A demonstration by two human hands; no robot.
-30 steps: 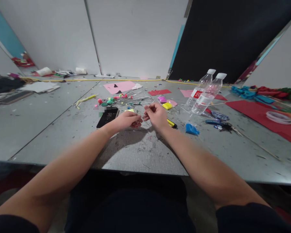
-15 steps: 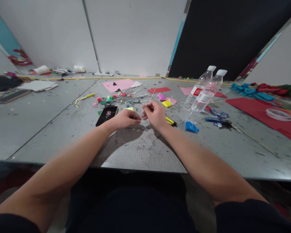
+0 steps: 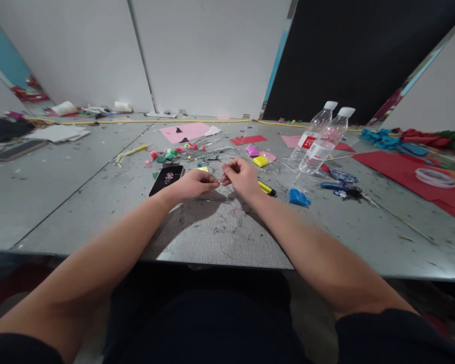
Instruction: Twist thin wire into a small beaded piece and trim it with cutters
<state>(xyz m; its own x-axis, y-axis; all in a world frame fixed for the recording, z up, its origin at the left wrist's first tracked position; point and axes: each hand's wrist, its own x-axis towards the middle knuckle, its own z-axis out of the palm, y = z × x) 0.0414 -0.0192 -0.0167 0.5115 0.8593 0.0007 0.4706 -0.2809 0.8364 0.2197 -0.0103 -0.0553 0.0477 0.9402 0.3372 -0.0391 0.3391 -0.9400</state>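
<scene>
Both my hands meet over the middle of the grey table (image 3: 220, 227). My left hand (image 3: 194, 184) has its fingers pinched together; something tiny may sit between the fingertips, too small to tell. My right hand (image 3: 242, 177) pinches a thin pale stick (image 3: 227, 171) whose near end touches the left fingertips. A black phone (image 3: 167, 180) lies just left of my left hand. A yellow marker (image 3: 267, 188) lies just right of my right hand.
Small clay lumps (image 3: 172, 153) and thin sticks lie beyond my hands. Yellow (image 3: 260, 161) and pink (image 3: 252, 150) clay packets, a blue packet (image 3: 299, 197), two plastic bottles (image 3: 320, 146), scissors (image 3: 341, 188), red paper (image 3: 409, 179) and a tape ring (image 3: 436, 178) sit to the right. Pink paper (image 3: 185, 132) lies further back.
My right hand has lowered the thin stick from pointing up and away to lying nearly level. Both hands stay close together, fingertips touching.
</scene>
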